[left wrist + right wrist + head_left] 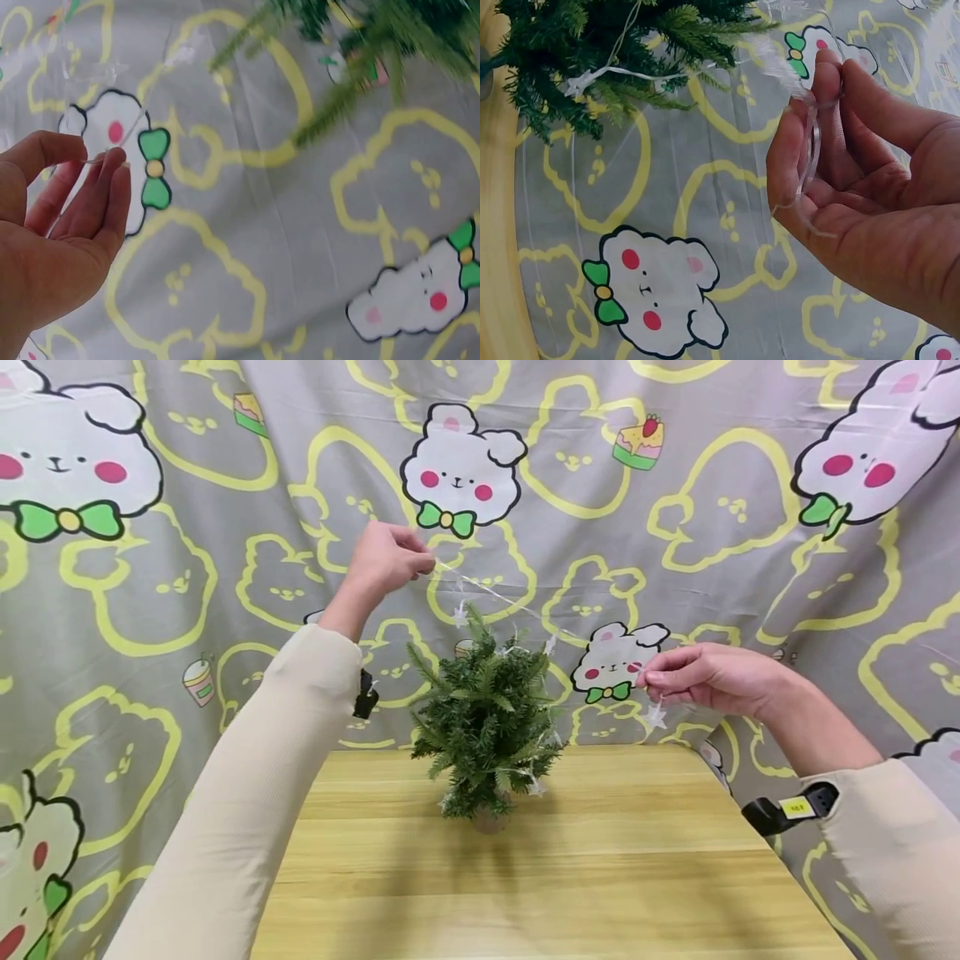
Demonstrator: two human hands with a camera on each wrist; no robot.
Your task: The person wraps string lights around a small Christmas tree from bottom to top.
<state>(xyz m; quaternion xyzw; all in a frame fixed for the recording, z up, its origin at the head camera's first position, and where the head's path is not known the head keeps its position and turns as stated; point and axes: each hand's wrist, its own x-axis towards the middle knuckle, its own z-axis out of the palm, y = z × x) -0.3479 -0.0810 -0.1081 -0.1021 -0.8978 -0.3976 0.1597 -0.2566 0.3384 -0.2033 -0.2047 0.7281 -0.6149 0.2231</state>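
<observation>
A small green artificial Christmas tree (487,710) stands upright toward the back of the wooden table. Above its upper left, my left hand (392,558) pinches a thin clear string of star lights (498,596) between thumb and fingers. The string slants down to the right behind the treetop toward my right hand (705,678), which pinches another stretch of it. A clear star (656,716) dangles just under the right fingers. Part of the string, with a white star (577,84), lies on the branches in the right wrist view. In the left wrist view the strand (135,124) rises from the fingertips.
The wooden table (615,868) extends forward from the tree. Close behind it hangs a grey curtain (720,602) printed with white rabbits and yellow outlines. A black wrist camera (787,810) sits at the right sleeve, and another (366,695) at the left.
</observation>
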